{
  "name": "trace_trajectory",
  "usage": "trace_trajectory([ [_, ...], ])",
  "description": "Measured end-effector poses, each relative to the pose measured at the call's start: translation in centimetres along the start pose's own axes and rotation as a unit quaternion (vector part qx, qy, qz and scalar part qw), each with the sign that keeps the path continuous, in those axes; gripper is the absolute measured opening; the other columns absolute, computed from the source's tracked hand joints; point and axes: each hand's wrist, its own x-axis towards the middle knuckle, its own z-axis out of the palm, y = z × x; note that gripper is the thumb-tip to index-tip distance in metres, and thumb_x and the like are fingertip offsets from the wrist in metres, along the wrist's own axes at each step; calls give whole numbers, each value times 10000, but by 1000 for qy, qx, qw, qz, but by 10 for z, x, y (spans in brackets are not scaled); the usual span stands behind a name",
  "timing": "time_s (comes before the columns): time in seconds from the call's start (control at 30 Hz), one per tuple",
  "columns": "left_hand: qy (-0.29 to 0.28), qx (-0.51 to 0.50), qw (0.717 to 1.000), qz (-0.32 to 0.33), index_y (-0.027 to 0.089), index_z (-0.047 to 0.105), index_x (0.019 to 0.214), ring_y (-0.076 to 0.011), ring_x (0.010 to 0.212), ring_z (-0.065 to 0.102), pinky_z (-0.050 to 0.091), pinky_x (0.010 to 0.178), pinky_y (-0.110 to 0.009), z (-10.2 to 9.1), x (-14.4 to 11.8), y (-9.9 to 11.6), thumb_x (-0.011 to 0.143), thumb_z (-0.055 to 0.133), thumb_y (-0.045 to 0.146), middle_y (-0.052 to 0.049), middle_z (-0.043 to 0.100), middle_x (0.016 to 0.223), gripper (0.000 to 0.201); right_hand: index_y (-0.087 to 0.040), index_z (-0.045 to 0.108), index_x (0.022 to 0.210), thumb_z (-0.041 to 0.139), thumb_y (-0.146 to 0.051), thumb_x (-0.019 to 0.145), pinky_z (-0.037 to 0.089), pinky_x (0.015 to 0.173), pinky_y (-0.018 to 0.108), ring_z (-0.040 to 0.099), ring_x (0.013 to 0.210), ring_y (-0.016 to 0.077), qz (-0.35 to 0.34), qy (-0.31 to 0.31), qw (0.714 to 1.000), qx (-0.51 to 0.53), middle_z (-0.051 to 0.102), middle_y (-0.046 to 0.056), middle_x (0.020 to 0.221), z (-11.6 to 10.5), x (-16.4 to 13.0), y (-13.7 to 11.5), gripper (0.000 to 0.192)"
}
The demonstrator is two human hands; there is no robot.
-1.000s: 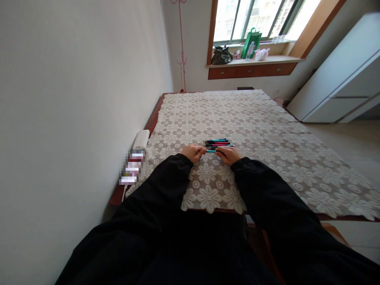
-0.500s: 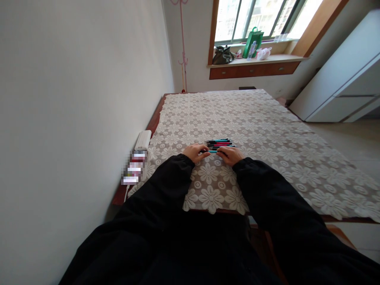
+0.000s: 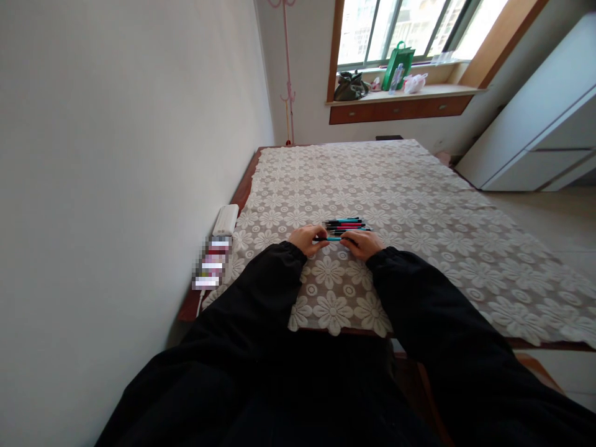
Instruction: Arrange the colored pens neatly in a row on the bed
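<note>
Two hands met over one teal pen: my left hand pinched its left end, my right hand closed its fingers on the other end, holding it level just above the lace cloth on the table. Just beyond lay a row of pens. A white box sat near the wall on my left, clear of my sleeves.

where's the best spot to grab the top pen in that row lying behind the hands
Grip the farthest pen at mid-barrel, coming from above and from the far side. It lies flat, crosswise on the lace cloth, with other pens tight against its near side, so probably only the top and far edge are free.
</note>
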Motion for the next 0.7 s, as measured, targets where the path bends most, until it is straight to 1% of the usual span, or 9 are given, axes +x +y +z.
trace_trajectory([
  [0.07,-7,17,1000,1,217,714,1023,-185,903,662,508,832,-287,0,0,0,952,649,409,-27,724,958,215,-204,746,1001,503,-402,995,505,721,297,720,797,223,1,-4,1000,-3,763,84,884,0,0,1,313],
  [0.17,-18,36,999,-2,220,734,1041,-200,917,665,511,838,-305,-1,0,1,1020,516,436,-44,715,926,307,-196,747,1001,496,-402,998,505,713,298,724,797,227,-2,-5,1000,-8,762,85,883,1,0,1,325],
  [0.2,-18,33,999,-1,220,734,1059,-204,926,666,512,840,-309,-1,-1,1,1025,506,437,-46,718,929,317,-194,748,998,496,-402,998,506,714,297,725,798,226,-2,-2,1000,-8,763,85,884,1,0,1,326],
  [0.3,-11,8,1000,-1,217,719,1102,-202,933,669,516,848,-306,-1,-1,3,977,607,437,-40,734,981,277,-199,747,993,505,-403,996,505,717,290,725,796,221,1,3,1000,-11,763,80,873,1,-1,0,317],
  [0.37,-12,3,1000,-3,215,718,1080,-195,923,669,518,855,-298,-1,-1,3,942,665,427,-36,738,999,258,-204,746,988,510,-402,995,502,715,293,722,789,220,2,1,1000,-12,763,77,873,1,-1,0,308],
  [0.47,-20,12,1000,-4,219,729,1053,-191,914,668,518,859,-298,0,-1,1,966,628,429,-39,735,992,249,-205,745,995,507,-396,997,500,710,298,721,784,222,0,-5,1000,-10,765,75,879,2,0,0,304],
  [0.7,-27,34,999,14,219,749,1066,-218,962,661,511,851,-315,2,1,-3,1011,523,471,-54,738,974,342,-202,743,1002,496,-408,1003,510,725,303,723,794,227,-4,-3,1000,-5,763,83,882,3,-1,3,321],
])
